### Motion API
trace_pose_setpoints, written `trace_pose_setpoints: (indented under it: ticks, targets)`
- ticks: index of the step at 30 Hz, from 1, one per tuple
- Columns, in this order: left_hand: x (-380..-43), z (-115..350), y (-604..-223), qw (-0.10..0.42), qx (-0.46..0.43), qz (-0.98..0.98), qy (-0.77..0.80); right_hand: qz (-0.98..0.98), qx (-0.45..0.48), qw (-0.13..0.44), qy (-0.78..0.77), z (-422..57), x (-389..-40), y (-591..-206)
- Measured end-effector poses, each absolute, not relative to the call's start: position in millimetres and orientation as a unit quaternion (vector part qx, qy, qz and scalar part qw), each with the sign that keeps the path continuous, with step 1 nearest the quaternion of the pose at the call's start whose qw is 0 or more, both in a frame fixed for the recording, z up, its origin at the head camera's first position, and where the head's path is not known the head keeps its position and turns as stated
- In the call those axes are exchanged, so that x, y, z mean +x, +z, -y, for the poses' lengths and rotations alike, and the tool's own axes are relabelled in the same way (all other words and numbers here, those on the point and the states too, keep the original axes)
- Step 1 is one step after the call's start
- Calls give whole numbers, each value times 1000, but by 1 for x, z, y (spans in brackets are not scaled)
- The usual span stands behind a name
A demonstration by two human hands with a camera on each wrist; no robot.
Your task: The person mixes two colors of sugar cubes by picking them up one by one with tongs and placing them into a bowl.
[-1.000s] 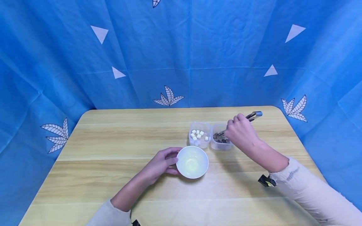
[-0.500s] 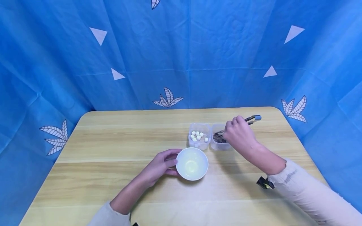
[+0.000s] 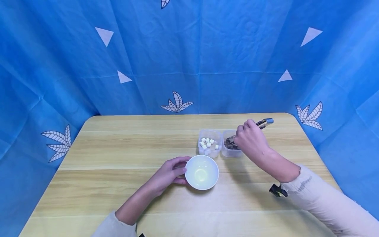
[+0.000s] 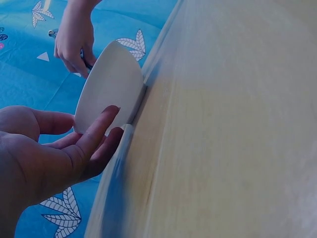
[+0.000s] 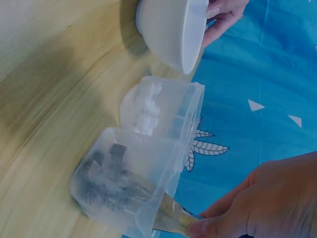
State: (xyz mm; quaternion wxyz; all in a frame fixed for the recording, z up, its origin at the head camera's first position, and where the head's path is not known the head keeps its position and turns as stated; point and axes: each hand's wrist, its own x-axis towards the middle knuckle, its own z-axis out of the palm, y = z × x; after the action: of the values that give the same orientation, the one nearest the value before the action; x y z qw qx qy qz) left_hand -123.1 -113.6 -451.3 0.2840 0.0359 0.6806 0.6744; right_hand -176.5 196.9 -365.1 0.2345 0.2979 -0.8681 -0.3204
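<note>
My left hand [image 3: 168,172] holds a white bowl [image 3: 202,172] at its left side, the thumb at the rim and the other fingers along the outer wall. The bowl stands upright on the table with nothing inside. Metal tongs [image 3: 268,121] are gripped in my right hand [image 3: 251,136], slanting down into a clear plastic container [image 3: 231,153]. Their tips lie among dark chunks [image 5: 117,152], seen blurred through the container's wall in the right wrist view. Directly left of it, a second clear container [image 3: 211,152] holds several small white cubes [image 3: 208,144].
The wooden table [image 3: 124,141] has a far edge just behind the two containers, which stand side by side beyond the bowl. A blue curtain [image 3: 154,59] with white leaf and triangle prints hangs behind the table and at both sides.
My right hand and the tongs have shifted slightly within the container of dark chunks. The left hand and the bowl stay in place.
</note>
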Motion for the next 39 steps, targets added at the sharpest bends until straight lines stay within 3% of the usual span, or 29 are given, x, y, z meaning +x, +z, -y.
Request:
trace_pose_setpoints:
  ticks: [17,24,33,39]
  targets:
    - [-122,113,-451,283,33,-684,671,884,250,213,-332,-186,-180,-364]
    - [-122,112,-451,282,30,-687,669,898,230,173,-332,-184,-186,-363]
    - [-122,112,-453,284,28,-690,665,923,207,80,-315,-190,-190,-356]
    - [-124,113,-456,283,26,-691,665,930,221,89,-279,-198,-191,-351]
